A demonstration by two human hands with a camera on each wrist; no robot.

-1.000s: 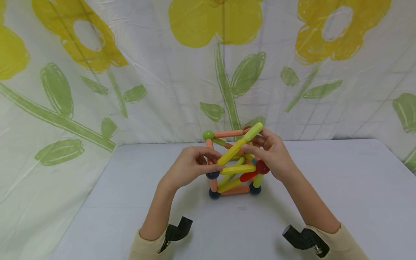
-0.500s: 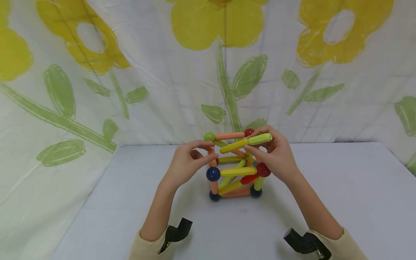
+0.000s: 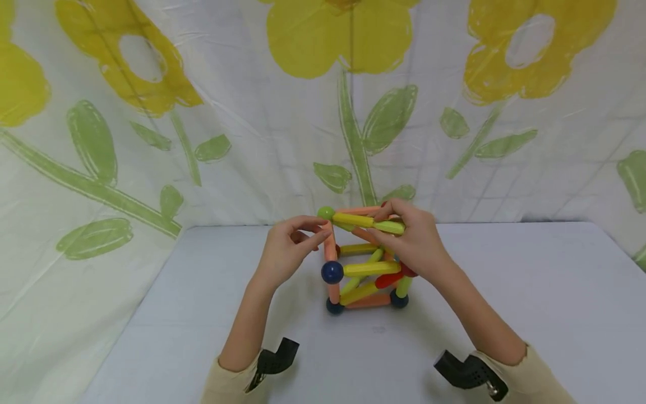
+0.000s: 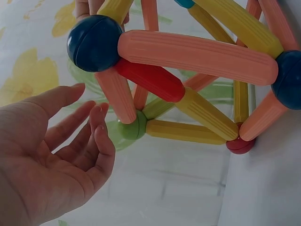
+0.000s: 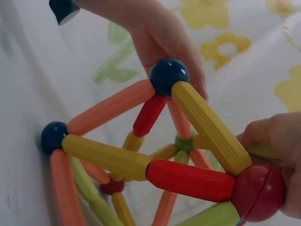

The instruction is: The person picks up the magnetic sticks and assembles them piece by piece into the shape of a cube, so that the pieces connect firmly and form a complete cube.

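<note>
A frame of magnetic rods and balls stands on the table. My right hand (image 3: 411, 241) pinches a light green rod (image 3: 390, 227) joined end to end with a yellow rod (image 3: 353, 219). This pair slants across the top of the frame, its yellow end at the green ball (image 3: 326, 213). Beside the salmon upright rod (image 3: 330, 241), my left hand (image 3: 290, 249) is loosely bent, with a gap between thumb and fingers in the left wrist view. Below that rod sits a navy ball (image 3: 332, 272). My right hand partly hides a red ball (image 5: 258, 193).
The frame's lower part has navy balls (image 3: 399, 299), a red rod (image 3: 388, 279) and a salmon rod (image 3: 368, 301) near the table (image 3: 373, 359). A flower-printed curtain (image 3: 252, 157) hangs behind the table. Each sleeve carries a black wrist camera (image 3: 277, 356).
The joined rods swung from a steep slant near the front navy ball, up and back to the green ball. My left hand let go of their yellow end and drew slightly back.
</note>
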